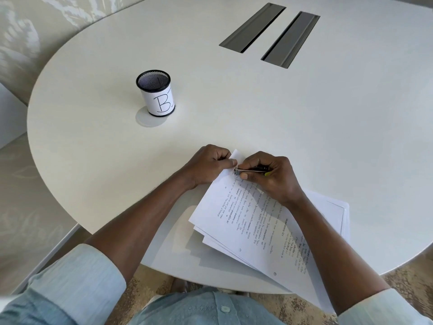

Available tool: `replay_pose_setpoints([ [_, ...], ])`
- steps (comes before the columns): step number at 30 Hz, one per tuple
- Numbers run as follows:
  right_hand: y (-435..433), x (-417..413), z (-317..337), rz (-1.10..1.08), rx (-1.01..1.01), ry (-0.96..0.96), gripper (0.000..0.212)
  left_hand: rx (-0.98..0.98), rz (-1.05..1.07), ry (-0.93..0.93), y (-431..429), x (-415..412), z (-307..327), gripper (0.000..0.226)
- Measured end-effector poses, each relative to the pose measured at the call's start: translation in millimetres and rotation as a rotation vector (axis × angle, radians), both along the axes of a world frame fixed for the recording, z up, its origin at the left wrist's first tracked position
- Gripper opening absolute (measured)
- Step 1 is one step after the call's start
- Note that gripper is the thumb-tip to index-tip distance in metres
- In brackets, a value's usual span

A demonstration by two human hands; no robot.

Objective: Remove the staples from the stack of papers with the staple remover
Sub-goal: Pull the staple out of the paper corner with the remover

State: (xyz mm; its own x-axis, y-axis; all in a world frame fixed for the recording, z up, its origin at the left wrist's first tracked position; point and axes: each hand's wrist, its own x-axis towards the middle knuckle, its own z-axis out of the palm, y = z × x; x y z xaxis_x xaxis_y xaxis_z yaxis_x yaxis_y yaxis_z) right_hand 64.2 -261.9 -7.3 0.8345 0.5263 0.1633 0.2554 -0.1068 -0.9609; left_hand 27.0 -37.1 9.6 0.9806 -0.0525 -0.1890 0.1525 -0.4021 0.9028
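Note:
A stack of printed papers lies slanted on the white table, its near end hanging over the table's front edge. My left hand pinches the stack's far corner between thumb and fingers. My right hand grips a slim metal staple remover, whose tip presses on the paper at that same corner, right beside my left thumb. The staple itself is hidden under the tool's tip and my fingers.
A black mesh pen cup with a white label marked "B" stands at the left, well away from my hands. Two grey cable slots are set into the table at the back. More white sheets lie under my right wrist.

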Motion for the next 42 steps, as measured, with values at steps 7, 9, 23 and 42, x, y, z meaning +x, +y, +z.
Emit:
replay_pose_setpoints([
  [7, 0.9, 1.1, -3.7, 0.003, 0.011, -0.073, 0.024, 0.029, 0.001, -0.002, -0.4, 0.7, 1.2, 0.050],
  [9, 1.1, 0.9, -4.8, -0.009, -0.007, -0.103, 0.025, 0.024, 0.000, 0.006, 0.0, 0.4, 1.4, 0.048],
  [23, -0.2, -1.6, -4.9, -0.044, -0.004, -0.153, 0.029, 0.034, 0.000, 0.020, 0.5, 0.4, 3.6, 0.050],
  [42, -6.9, 1.6, 11.2, -0.310, 0.263, 0.220, 0.025, -0.008, -0.013, 0.034, 2.5, -2.9, 7.9, 0.052],
])
